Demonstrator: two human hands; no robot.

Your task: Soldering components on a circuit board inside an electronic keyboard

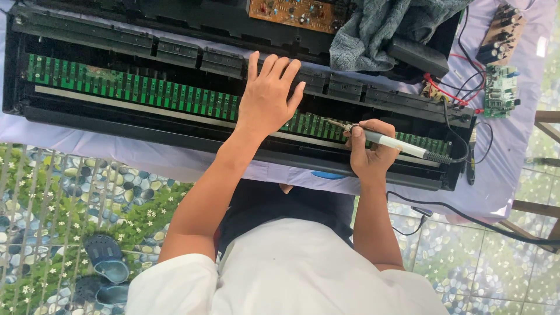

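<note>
An opened black keyboard case point(146, 119) lies across a table with a lilac cloth point(134, 153). A long green circuit strip point(128, 86) runs along its inside. My left hand point(269, 93) rests flat on the case, fingers spread, over the strip's middle. My right hand point(371, 153) grips a white-handled soldering iron point(392, 142); its metal tip points left at the green strip. The iron's black cable point(466, 219) trails off to the right.
A grey towel point(379, 26) lies on the case's far side beside a brown circuit board point(294, 13). Small green and brown boards point(500, 87) with red and black wires sit at the right. Blue sandals point(108, 259) lie on the pebble-pattern floor.
</note>
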